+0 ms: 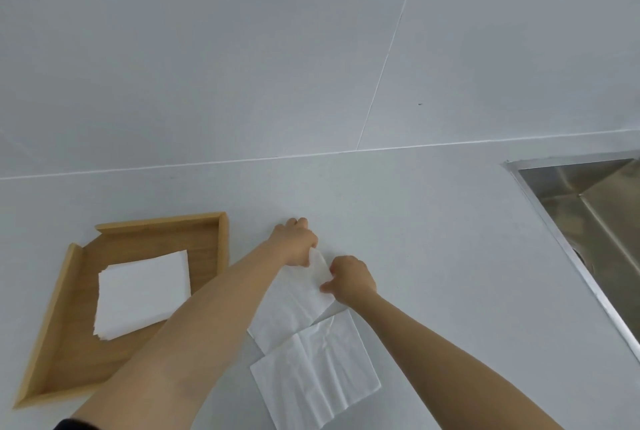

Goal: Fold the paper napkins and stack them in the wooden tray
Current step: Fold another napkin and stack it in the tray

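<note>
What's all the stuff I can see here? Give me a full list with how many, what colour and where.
Tray: one, light wood, left on the counter.
Folded napkins: one stack, white, inside the tray.
Napkin being folded: one, white, centre, far edge pinched by both hands.
Flat napkin: one, white, nearest the person.
Counter: one, pale grey.
Sink: one, steel, right edge.
Wall: pale grey panels.
Left hand: gripping the napkin.
Right hand: gripping the napkin.

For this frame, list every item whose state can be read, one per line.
wooden tray: holds a stack of folded napkins.
upper napkin: far edge lifted, pinched by left hand and right hand.
lower napkin: flat, creased, unfolded.
sink: dry-looking.
</note>
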A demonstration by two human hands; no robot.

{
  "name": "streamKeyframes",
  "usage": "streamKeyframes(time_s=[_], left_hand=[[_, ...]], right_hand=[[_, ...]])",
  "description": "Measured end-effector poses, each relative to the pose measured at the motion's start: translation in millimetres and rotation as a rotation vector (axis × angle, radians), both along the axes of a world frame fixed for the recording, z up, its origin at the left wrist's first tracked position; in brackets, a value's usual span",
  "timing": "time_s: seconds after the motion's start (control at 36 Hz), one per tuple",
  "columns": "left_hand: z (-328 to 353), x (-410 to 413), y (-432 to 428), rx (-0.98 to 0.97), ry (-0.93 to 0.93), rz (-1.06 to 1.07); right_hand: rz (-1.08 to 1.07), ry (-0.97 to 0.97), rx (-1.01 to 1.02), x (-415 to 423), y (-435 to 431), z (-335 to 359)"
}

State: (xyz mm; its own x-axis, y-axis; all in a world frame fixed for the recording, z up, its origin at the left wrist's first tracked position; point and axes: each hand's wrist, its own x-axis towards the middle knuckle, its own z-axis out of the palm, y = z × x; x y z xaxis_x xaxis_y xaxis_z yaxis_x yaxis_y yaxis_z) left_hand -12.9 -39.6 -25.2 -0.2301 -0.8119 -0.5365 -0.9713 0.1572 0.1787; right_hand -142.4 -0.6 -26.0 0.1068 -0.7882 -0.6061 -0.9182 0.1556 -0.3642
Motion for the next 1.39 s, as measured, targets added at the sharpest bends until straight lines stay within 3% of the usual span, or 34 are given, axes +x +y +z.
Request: streamKeyframes(time_s=[0.28, 0.47, 0.75, 1.06, 1.14, 1.28, 1.39], left_hand=[[19.5, 23.5, -15.8, -0.207, 0.144, 0.121], [28.4, 42.6, -19.9, -0.387, 0.157, 0.129], [36.1, 50.4, 3.8, -0.266, 0.260, 0.153], [26.6, 46.0, 44.3, 0.086, 0.137, -0.105], [25.5, 48.7, 43.2, 0.180, 0.111, -0.075], [24.0, 47.7, 26.9, 0.010, 0.209, 0.130], [15.7, 41.1, 14.0, -0.100, 0.173, 0.199]], right_hand=[[-0.131, -0.157, -0.137, 3.3, -35.9, 14.9], [-0.011, -0.111, -0.259, 12.4, -64.4, 30.4], [0.199, -0.084, -0.271, 5.3, -50.0, 34.5], [0.514, 0.020, -0.137, -11.8, -1.0, 24.7], [0.561, 0.022, -0.075, -13.9, -2.3, 26.8], [0.385, -0.024, -0.169, -10.5, -25.0, 29.4], [0.280, -0.005, -0.214, -2.4, -38.6, 21.6]])
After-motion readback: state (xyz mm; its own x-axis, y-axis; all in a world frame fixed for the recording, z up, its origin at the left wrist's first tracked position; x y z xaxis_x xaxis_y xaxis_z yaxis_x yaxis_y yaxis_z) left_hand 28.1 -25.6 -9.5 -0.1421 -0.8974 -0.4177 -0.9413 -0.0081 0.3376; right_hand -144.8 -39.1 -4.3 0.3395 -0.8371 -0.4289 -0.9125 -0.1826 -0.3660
